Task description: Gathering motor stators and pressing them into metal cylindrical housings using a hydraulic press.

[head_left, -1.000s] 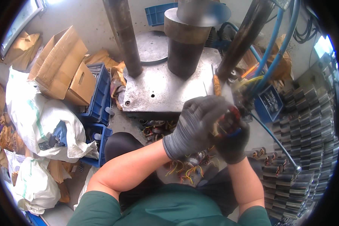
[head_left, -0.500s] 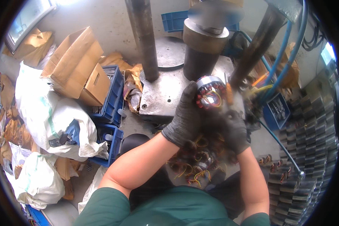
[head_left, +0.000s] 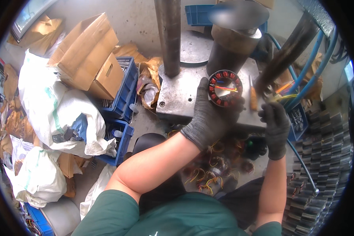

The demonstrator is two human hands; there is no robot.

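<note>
My left hand (head_left: 214,114), in a dark grey glove, is closed around a motor stator (head_left: 212,91). The stator is a metal ring with red copper windings, its open face turned up toward me, and red, yellow and blue wires cross its centre. It is held above the front of the steel press plate (head_left: 175,94). My right hand (head_left: 276,124), gloved too, is off the plate's right edge with its fingers bent and a little apart, and nothing shows in them. Just beyond its fingertips is a blurred cluster of yellow wires (head_left: 285,96). An orange-handled screwdriver (head_left: 253,98) lies on the plate between my hands.
A thick steel cylinder (head_left: 228,51) and a post (head_left: 169,43) rise from the plate. Several wired stators (head_left: 218,169) lie below my hands. Stacked metal cores (head_left: 322,157) line the right side. Blue crates (head_left: 124,137), a cardboard box (head_left: 86,55) and white sacks (head_left: 59,114) stand left.
My right hand has moved away from the stator, to the right. My left hand keeps the stator, now tilted so its round face shows. The whole view has shifted slightly.
</note>
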